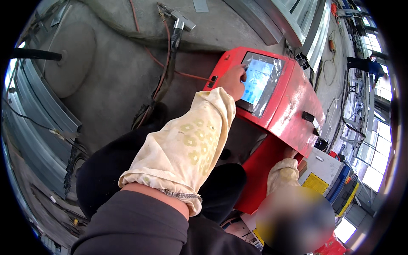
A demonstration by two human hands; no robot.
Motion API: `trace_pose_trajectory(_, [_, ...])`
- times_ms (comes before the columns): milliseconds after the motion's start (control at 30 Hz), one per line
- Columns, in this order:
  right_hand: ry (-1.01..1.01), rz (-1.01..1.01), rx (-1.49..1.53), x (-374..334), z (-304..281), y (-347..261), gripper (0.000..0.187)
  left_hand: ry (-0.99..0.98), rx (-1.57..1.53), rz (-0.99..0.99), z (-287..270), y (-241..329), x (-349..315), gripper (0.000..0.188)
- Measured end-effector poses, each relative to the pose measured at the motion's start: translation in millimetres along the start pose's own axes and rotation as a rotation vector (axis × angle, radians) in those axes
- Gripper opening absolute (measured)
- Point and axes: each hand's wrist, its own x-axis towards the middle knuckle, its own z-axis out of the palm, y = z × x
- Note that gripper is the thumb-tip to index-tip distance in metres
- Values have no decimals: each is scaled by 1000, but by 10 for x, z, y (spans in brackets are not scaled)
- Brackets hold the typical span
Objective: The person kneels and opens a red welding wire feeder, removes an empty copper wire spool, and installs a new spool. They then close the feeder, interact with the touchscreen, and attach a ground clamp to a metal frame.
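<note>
My left hand (233, 82) is at the lit touch screen (257, 80) of a red machine housing (293, 100). One finger reaches onto the screen's left side, apart from the other fingers, which are curled; the hand holds nothing. Loose clear film wrinkles around the screen. A cream oversleeve with a flower pattern (182, 140) covers my left forearm. To the lower right, my right hand (290, 152) goes in beside the red panel (259, 174) under the housing. Its fingers are hidden behind the red metal, so I cannot see what it touches.
A torch-like metal tool (182, 20) on a thick dark hose lies on the floor. A thin orange hose (193, 77) runs to the housing. Long metal profiles (40, 114) lie at left, more (289, 19) at top right. A person (366, 66) stands far right. One lower-right patch is blurred.
</note>
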Motion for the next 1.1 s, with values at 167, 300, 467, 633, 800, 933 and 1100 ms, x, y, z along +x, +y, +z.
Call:
trace_pose_trajectory(167, [-5, 18, -1, -84, -76, 95, 37, 34, -147, -51, 94, -16, -62, 8])
trace_pose_trajectory(300, [-9, 14, 6, -38, -44, 101, 36, -29, -103, 2, 82, -33, 1, 8])
trace_pose_trajectory(467, [-6, 16, 8, -20, -86, 100, 36, -64, 10, 54, 38, 51, -6, 7])
trace_pose_trajectory(633, [9, 9, -5, 0, -113, 91, 36, -66, 40, 186, 81, 27, -50, 9])
trace_pose_trajectory(800, [40, -47, 19, 141, 30, -8, 36, 8, 147, 358, 145, -76, 39, 9])
trace_pose_trajectory(933, [94, -68, 46, 244, 72, -62, 35, -63, 262, 347, 159, -14, 92, 7])
trace_pose_trajectory(1100, [193, -38, 90, 201, 73, -72, 35, -317, 372, 170, 106, -84, 172, 20])
